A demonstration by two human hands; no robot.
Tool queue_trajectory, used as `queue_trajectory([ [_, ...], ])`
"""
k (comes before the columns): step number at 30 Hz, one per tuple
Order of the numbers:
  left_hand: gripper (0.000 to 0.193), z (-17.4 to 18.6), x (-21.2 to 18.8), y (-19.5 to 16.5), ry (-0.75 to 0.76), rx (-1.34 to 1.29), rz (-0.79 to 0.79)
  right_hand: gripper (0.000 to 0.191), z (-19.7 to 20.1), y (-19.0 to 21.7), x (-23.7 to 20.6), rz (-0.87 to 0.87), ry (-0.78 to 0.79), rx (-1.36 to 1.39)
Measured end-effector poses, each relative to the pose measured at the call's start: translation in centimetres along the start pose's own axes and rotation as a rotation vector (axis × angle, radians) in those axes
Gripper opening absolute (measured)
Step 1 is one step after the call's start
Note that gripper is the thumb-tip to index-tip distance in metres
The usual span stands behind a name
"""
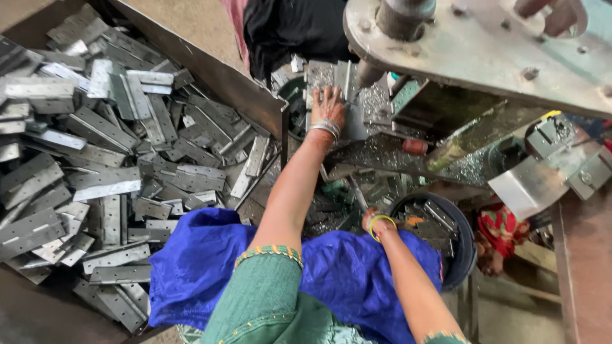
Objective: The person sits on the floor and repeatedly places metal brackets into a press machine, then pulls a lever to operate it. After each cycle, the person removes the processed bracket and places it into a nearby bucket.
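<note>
We press the left hand [328,105], fingers spread flat, on a hinge plate [320,76] under the press ram [368,73], while the right hand [371,223], grip hidden, reaches into the round bin [464,229] of hinges.

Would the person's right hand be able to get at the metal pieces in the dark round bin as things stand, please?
Probably yes. The right hand already sits at the rim of the dark round bin, whose top is open with nothing covering the metal pieces inside.
</note>
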State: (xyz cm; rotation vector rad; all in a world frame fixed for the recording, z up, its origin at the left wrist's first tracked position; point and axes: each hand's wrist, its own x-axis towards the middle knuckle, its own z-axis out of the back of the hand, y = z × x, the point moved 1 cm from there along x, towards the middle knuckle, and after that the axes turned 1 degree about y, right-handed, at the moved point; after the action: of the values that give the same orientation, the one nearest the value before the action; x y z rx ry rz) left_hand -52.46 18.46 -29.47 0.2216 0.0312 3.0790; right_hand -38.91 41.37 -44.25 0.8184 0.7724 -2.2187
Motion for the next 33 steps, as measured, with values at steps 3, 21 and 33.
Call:
queue_trajectory([
  [3,0.03,0.0,-1.3,-0.3,-0.029,-0.036,0.004,0.031,0.5,-1.4,-3.7,-0.284,-0.032,0.443],
  [21,0.03,-3.6,-14.0,-4.7,-0.41,-0.107,-0.458,0.06,-0.5,-3.5,-8.9,-0.533,-0.216,0.679],
  [33,0.015,-1.1,-12.6,-3.4,-0.018,-2.249,0.128,0.044,9.1,-6.1,-13.8,0.327,-1.056,1.919],
])
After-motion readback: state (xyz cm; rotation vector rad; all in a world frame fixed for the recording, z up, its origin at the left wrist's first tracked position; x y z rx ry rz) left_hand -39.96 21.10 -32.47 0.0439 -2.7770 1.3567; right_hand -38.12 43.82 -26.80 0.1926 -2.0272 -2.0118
